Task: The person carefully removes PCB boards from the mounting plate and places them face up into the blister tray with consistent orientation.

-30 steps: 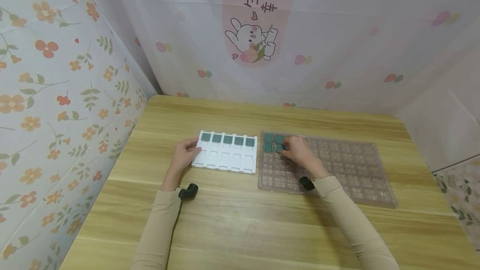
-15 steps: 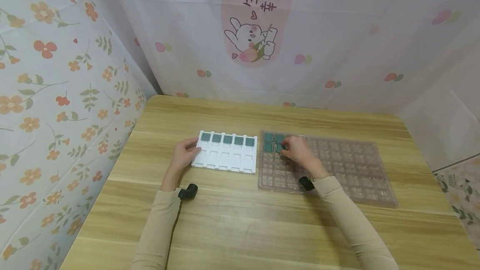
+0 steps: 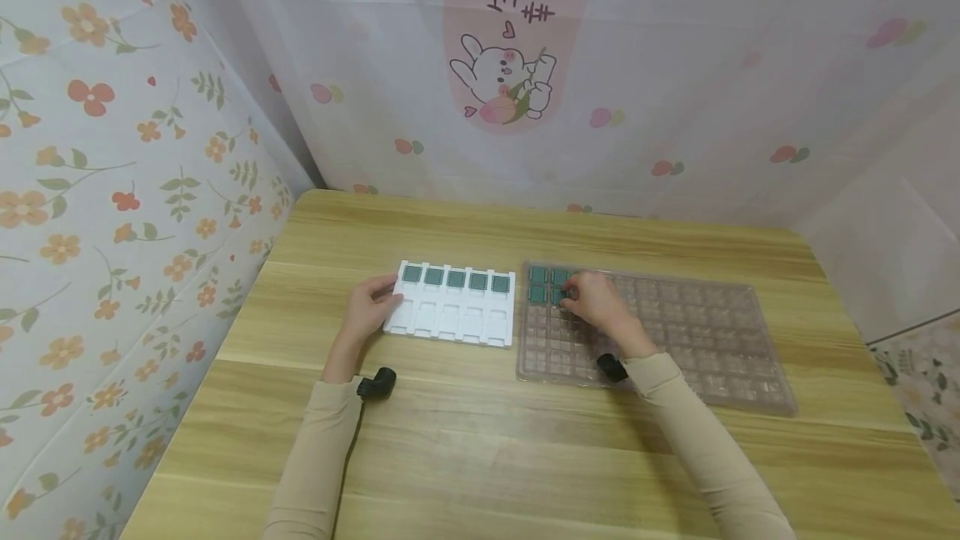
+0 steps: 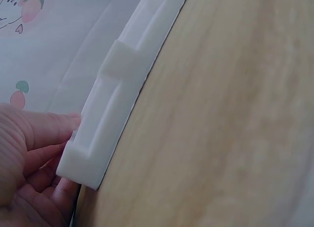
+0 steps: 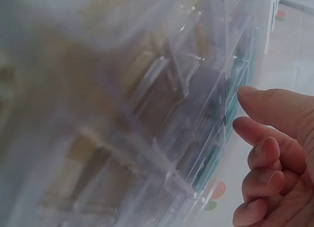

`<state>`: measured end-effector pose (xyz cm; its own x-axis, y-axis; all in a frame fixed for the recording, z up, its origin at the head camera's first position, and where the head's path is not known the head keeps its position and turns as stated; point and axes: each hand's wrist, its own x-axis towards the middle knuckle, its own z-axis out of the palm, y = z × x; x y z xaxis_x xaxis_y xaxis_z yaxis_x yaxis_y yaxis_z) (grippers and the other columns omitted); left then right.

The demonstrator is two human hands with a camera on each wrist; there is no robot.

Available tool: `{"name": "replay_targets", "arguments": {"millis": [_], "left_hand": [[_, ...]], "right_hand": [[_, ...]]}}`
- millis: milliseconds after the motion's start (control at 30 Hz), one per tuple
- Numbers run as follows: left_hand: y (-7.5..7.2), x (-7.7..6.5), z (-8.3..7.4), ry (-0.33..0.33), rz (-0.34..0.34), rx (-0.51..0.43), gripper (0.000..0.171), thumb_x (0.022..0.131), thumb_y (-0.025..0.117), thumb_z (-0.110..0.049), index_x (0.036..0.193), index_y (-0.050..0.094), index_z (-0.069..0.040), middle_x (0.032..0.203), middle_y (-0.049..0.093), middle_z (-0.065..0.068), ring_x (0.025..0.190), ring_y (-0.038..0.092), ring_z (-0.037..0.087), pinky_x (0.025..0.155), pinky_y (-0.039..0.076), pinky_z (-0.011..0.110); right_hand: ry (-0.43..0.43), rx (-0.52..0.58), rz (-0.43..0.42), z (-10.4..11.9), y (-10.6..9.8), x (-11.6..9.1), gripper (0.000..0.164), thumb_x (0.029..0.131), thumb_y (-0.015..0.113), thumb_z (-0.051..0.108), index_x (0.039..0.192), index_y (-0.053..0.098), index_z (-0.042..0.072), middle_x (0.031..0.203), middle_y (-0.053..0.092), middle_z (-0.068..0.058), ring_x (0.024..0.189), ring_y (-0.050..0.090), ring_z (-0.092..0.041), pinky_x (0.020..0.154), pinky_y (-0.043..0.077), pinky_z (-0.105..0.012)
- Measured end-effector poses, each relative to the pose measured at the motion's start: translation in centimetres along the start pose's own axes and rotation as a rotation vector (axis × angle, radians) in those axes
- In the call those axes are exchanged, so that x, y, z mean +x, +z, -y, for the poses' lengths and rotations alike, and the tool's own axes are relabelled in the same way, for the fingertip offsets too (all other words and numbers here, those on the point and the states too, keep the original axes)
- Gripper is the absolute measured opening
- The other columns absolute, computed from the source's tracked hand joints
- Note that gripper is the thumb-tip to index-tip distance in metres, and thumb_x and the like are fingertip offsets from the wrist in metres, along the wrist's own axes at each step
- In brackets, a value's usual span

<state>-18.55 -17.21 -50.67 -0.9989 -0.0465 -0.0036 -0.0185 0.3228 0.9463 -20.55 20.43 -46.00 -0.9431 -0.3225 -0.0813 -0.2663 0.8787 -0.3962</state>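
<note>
At its left edge, my left hand (image 3: 367,307) holds a white plastic tray (image 3: 452,312), thumb on the rim. The left wrist view shows that thumb against the notched side of the tray (image 4: 109,116), with the other fingers lower at its corner. Several green square chips (image 3: 455,278) fill the tray's far row; the near row of pockets is bare. My right hand (image 3: 600,307) pinches a green chip (image 3: 558,296) at a pocket of the clear tray (image 3: 675,344). In the right wrist view, thumb and index fingertips of the hand (image 5: 277,143) meet its edge, other fingers curled.
Other green chips (image 3: 537,275) sit in the clear tray's far left corner. Both trays lie side by side on the wooden table (image 3: 465,440). Black wrist cameras (image 3: 377,382) jut from both sleeves. A printed curtain (image 3: 360,65) hangs behind the table.
</note>
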Motion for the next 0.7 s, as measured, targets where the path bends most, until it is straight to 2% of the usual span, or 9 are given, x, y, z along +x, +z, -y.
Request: {"name": "replay_targets", "arguments": {"millis": [267, 567, 700], "left_hand": [[-0.1, -0.2, -0.3, -0.006, 0.003, 0.013, 0.039, 0.083, 0.063, 0.005, 0.121, 0.055, 0.013, 0.122, 0.055, 0.029, 0.112, 0.054, 0.038, 0.096, 0.047, 0.043], [0.0, -0.1, -0.1, -0.003, 0.003, 0.009, 0.04, 0.083, 0.063, 0.004, 0.121, 0.054, 0.014, 0.122, 0.053, 0.031, 0.112, 0.053, 0.039, 0.096, 0.047, 0.041], [0.0, -0.1, -0.1, -0.013, 0.006, 0.007, 0.04, 0.083, 0.063, 0.004, 0.121, 0.054, 0.013, 0.123, 0.053, 0.03, 0.113, 0.053, 0.038, 0.097, 0.046, 0.041]], "right_hand": [[-0.045, 0.031, -0.033, 0.8, 0.3, 0.5, 0.024, 0.083, 0.07, 0.009, 0.101, 0.067, -0.007, 0.059, 0.052, -0.002, 0.049, 0.04, -0.011, 0.043, 0.034, -0.022], [-0.037, 0.068, -0.014, 2.0, 0.8, 1.2, 0.025, 0.084, 0.07, 0.012, 0.102, 0.067, -0.005, 0.062, 0.054, -0.002, 0.051, 0.041, -0.011, 0.043, 0.034, -0.022], [-0.056, 0.095, -0.007, 2.4, 1.0, 1.5, 0.026, 0.084, 0.07, 0.012, 0.103, 0.067, -0.005, 0.061, 0.051, -0.002, 0.051, 0.038, -0.011, 0.045, 0.033, -0.022]]}}
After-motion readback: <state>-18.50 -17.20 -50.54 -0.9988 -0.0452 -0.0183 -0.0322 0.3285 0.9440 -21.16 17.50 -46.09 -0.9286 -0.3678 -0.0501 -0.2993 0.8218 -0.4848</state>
